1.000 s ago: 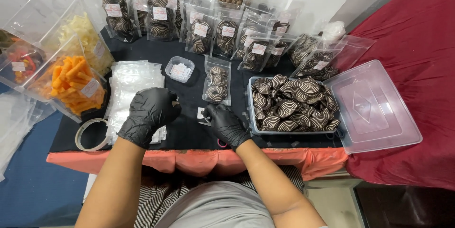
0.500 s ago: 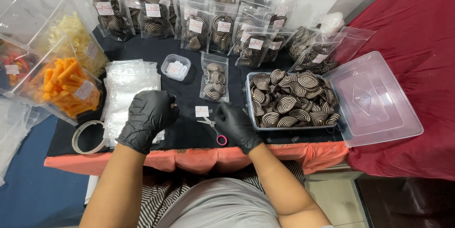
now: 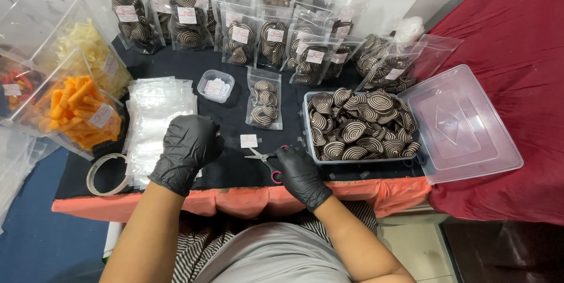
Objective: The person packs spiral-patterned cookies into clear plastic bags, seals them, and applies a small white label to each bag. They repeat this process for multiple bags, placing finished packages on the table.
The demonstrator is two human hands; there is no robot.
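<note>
The right hand (image 3: 298, 172), in a black glove, sits at lower centre of the frame, and its grip is closed around the handles of a pair of scissors (image 3: 262, 158). The pink handle loops are mostly hidden under the fingers; only a sliver shows at the palm edge. The metal blades project from the grip toward the left of the frame, tilted slightly upward, so the long axis runs nearly left to right along the front of the table (image 3: 235, 168). The blade tips end just below a small white label (image 3: 248, 141) lying on the dark table surface; contact between them cannot be determined.

The left hand (image 3: 188, 148), also gloved in black, is at centre left with its fingers curled inward. Its grip is narrow, and whether it encloses anything cannot be determined. It rests over the edge of a stack of clear bags (image 3: 157, 115).

To the right of the scissors stands a clear tub (image 3: 311, 142) filled with brown-and-cream spiral biscuits (image 3: 358, 121). Its lid (image 3: 464, 127) lies further right, partly on red cloth. A filled pouch (image 3: 263, 99) lies flat at centre. A tape ring (image 3: 106, 174) at lower left is partly covered by the bag stack.
</note>
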